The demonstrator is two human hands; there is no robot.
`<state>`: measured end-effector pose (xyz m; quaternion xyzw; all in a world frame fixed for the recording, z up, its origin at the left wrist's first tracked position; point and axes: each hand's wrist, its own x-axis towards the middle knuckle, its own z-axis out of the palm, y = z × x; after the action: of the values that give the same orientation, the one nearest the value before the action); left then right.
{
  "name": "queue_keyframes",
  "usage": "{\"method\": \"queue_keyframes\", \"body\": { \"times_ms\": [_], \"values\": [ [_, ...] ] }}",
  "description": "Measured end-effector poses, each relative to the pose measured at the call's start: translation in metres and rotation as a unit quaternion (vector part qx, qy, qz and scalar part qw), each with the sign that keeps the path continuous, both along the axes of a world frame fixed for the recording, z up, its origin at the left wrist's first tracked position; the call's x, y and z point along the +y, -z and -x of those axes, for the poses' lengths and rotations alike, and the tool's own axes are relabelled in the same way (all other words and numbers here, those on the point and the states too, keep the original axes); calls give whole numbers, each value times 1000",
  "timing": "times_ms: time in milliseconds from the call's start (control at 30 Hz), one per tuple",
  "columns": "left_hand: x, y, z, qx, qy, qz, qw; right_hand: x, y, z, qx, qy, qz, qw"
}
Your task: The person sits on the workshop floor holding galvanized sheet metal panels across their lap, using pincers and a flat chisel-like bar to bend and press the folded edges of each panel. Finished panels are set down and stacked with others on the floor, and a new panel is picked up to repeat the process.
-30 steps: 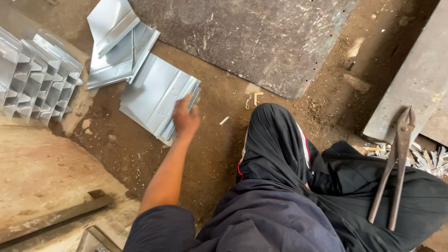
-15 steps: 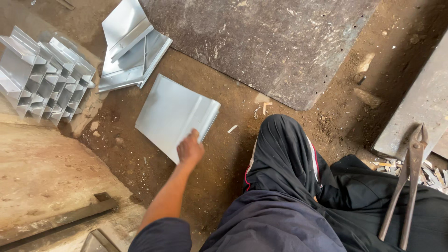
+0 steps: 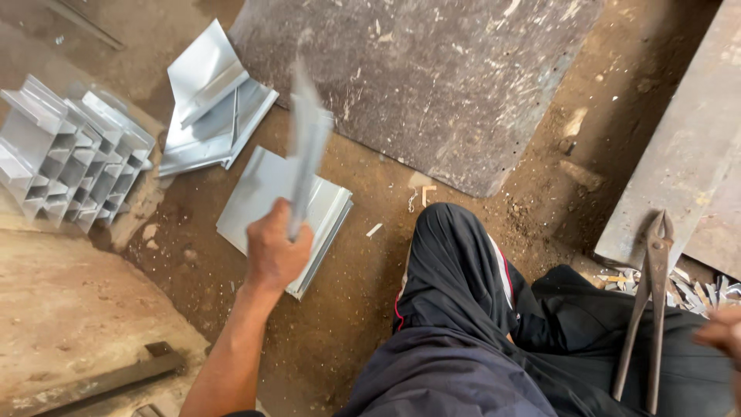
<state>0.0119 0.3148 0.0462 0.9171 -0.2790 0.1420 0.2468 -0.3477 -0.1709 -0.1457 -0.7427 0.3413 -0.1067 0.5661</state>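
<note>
On the dirt floor in front of my knees, my left hand (image 3: 274, 253) is clenched around the lower end of a metal sheet (image 3: 307, 147), which stands nearly on edge and looks blurred. It sits above a stack (image 3: 262, 193) of similar pale sheets lying flat on the ground, just beside my left knee (image 3: 448, 255). Further up and to the left lies a looser pile (image 3: 212, 116) of bent sheets, one folded upward. To the far left is a cluster of folded metal brackets (image 3: 69, 154), packed side by side at the edge of a concrete slab (image 3: 62, 309). A dark bar (image 3: 100, 382) lies on that slab near my forearm.

Ahead of me a big dark board (image 3: 432, 77) covers the ground, well scratched. Another grey panel (image 3: 687, 147) leans in from the right.

My right hand (image 3: 722, 340) is only just in view at the right edge (blurred, so I cannot tell whether it is closed or grasping anything). Snips (image 3: 648, 309) rest across my right leg, handles toward me, near that hand. Small metal offcuts (image 3: 695, 286) are scattered on the ground behind the snips.
</note>
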Motion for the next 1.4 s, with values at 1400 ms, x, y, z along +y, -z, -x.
{"method": "queue_keyframes", "body": {
  "times_ms": [1400],
  "values": [
    [-190,133,84,615,246,600,450,48,-54,-90,275,7,134,952]
  ]
}}
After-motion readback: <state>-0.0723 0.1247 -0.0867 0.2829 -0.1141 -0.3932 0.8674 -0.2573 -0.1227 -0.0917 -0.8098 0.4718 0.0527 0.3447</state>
